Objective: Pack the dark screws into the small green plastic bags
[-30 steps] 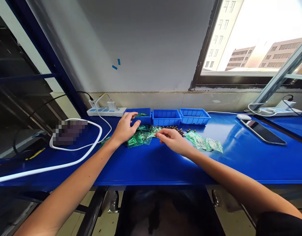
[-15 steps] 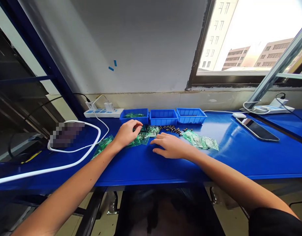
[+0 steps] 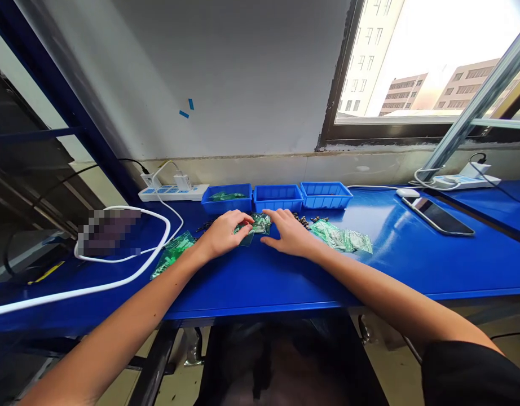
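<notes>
My left hand [image 3: 227, 232] is over the green packets on the blue table, its fingers curved and its thumb apart from them. Under and beside its fingertips lies a clear green packet [image 3: 247, 239]; I see no firm grip on it. Just right of it, my right hand [image 3: 290, 232] is open, fingers stretched forward and thumb apart, beside another green packet [image 3: 261, 223] with pale contents. Small dark screw-like pieces [image 3: 302, 221] lie behind my right hand. More green packets [image 3: 341, 235] lie to its right, and others [image 3: 173, 254] by my left forearm.
Three blue bins stand in a row at the back: the left bin [image 3: 206, 204] holds green pieces, beside a middle bin [image 3: 278, 204] and a right bin [image 3: 326, 202]. A white power strip [image 3: 175, 193] and white cable [image 3: 116, 288] are left. A phone [image 3: 440, 215] lies right.
My right hand has moved forward to the packets, its fingers now pointing further away from me. My left hand has shifted slightly and remains over the packets. The view has tilted a little.
</notes>
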`<state>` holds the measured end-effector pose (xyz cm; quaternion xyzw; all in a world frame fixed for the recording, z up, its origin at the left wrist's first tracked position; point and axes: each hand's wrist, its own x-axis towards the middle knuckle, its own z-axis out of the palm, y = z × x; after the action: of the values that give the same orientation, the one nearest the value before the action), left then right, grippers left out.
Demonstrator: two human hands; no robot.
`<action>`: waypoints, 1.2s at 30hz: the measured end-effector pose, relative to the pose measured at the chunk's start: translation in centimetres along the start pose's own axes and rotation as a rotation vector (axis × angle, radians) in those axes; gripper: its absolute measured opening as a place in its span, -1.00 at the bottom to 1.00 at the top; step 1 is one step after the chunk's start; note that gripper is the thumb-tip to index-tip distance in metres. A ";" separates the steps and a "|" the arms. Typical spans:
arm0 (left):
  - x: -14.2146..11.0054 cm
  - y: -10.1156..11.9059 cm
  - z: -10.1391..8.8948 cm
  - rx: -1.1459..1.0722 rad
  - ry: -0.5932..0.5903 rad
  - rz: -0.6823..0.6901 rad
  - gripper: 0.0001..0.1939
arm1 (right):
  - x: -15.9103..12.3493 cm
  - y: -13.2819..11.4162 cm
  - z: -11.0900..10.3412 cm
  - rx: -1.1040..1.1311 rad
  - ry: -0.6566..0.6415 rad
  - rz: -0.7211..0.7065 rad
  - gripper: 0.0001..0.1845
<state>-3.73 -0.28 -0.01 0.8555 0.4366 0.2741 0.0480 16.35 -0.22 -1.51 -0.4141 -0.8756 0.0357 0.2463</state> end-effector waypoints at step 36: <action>-0.2 0.1 -0.2 -0.082 0.131 -0.062 -0.51 | 0.3 -0.2 -0.2 0.311 0.321 -0.197 -0.65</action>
<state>-3.79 -0.53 0.10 0.8192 0.4533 0.3455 0.0630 16.12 -0.16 -1.15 -0.2842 -0.8453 0.0799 0.4454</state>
